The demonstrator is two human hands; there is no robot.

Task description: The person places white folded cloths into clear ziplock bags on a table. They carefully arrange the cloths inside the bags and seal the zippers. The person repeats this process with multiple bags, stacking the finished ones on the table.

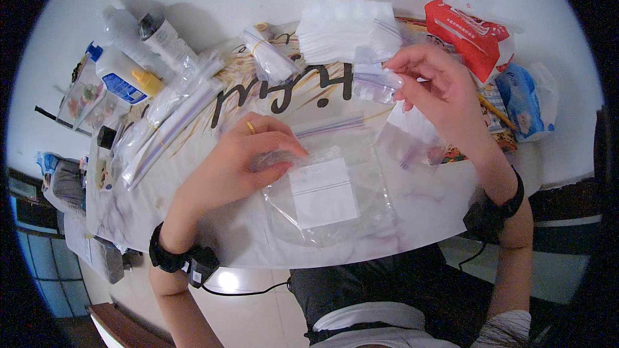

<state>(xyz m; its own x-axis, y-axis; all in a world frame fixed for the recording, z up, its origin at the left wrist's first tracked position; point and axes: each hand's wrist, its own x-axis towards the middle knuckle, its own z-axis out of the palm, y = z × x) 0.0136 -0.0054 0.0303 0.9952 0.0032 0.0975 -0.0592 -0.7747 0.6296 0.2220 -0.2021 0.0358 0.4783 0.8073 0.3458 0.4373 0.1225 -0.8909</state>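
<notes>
A large clear zip-lock bag (pixel 375 212) lies flat on the table before me, with a white rectangular piece (pixel 324 195) visible in it. My left hand (pixel 242 157), wearing a ring, pinches crumpled clear plastic at the upper left of this bag. Farther right, my right hand (pixel 430 84) has thumb and fingertips closed at the edge of a small zip-lock bag (pixel 375 84). Below that hand lies another small zip-lock bag (pixel 411 130) with something white in it. A stack of white sheets (pixel 338 31) stands beyond, small bags overlapping its right side.
Banded zip-lock bags (pixel 169 130) lie at left, near a pump bottle (pixel 121 75) and a dark-capped bottle (pixel 167 36). A rolled bag bundle (pixel 271 55) lies at the back. On the right are a red packet (pixel 466 34), a blue packet (pixel 520 99) and a yellow pencil-like stick (pixel 498 113).
</notes>
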